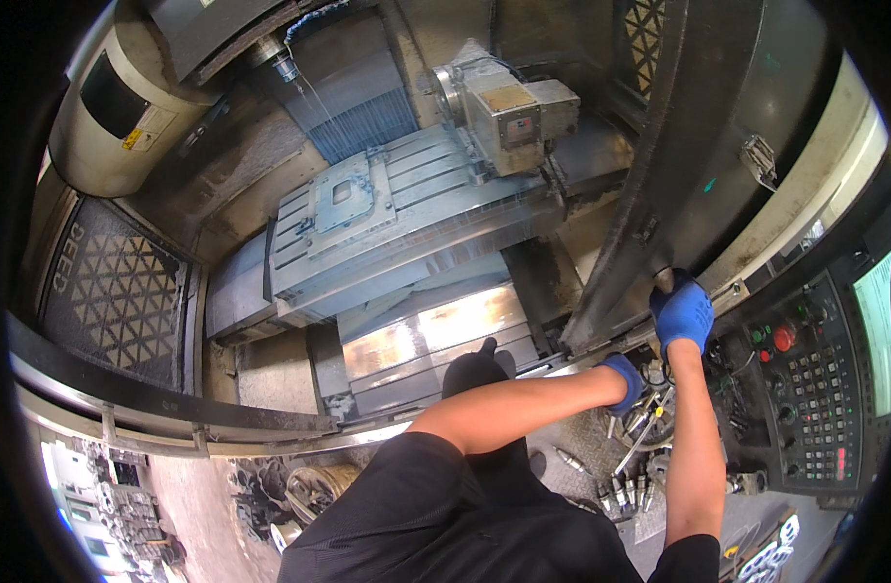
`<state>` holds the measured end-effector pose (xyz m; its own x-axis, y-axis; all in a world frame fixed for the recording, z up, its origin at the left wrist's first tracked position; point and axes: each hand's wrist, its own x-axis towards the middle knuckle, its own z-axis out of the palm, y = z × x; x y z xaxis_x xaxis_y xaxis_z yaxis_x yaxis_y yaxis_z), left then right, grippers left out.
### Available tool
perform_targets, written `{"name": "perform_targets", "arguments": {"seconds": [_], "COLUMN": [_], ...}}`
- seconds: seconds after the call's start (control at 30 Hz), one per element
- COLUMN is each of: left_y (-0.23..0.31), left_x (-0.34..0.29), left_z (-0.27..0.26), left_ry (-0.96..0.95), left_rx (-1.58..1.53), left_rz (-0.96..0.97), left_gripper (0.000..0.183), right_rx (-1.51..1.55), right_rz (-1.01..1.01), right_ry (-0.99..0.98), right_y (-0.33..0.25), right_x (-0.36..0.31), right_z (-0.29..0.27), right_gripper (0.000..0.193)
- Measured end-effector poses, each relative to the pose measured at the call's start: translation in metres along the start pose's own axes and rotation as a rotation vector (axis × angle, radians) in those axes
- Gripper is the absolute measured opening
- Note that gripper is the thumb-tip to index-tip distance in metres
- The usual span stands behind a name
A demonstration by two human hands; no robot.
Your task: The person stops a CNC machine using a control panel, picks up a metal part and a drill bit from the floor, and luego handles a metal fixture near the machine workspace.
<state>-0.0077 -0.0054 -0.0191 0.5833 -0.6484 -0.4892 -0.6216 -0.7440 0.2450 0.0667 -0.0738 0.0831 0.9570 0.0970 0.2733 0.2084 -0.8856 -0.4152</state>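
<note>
My right hand (685,313), in a blue glove with dark fingertips, is closed around a short cylindrical door handle (665,280) at the lower part of the dark sliding machine door (693,165). Across my body reaches my left arm. My left hand (622,382), also in a blue glove, hovers over a cluster of tools beside the machine's front edge. Its fingers point down and away, so what they hold, if anything, is hidden. Close by lie a round tray (650,428) with rod-like tools and several metal tool holders (625,491).
Inside the machine are a slotted table (421,209) with a flat plate (343,199), a rotary unit (509,121) and a spindle (282,66). The control panel (815,389) with a red button stands at right. A bucket (319,486) of scrap sits lower left.
</note>
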Motion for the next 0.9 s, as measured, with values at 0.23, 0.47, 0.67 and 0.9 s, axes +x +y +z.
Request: {"name": "perform_targets", "arguments": {"seconds": [0.23, 0.47, 0.67, 0.9], "left_y": [0.003, 0.003, 0.003, 0.004], "left_x": [-0.005, -0.002, -0.003, -0.021], "left_z": [-0.008, -0.008, -0.006, -0.019], "left_ry": [-0.014, 0.013, 0.025, 0.037], "left_rx": [0.015, 0.010, -0.055, -0.037], "left_rz": [-0.006, 0.008, -0.044, -0.023], "left_gripper": [0.030, 0.028, 0.044, 0.025], "right_rx": [0.007, 0.013, 0.023, 0.025], "right_rz": [-0.009, -0.027, -0.029, -0.069], "right_ry": [0.003, 0.003, -0.008, 0.036], "right_y": [0.002, 0.004, 0.001, 0.006], "right_x": [0.001, 0.002, 0.001, -0.002], "right_z": [0.000, 0.001, 0.000, 0.002], "right_gripper": [0.027, 0.026, 0.026, 0.026]}}
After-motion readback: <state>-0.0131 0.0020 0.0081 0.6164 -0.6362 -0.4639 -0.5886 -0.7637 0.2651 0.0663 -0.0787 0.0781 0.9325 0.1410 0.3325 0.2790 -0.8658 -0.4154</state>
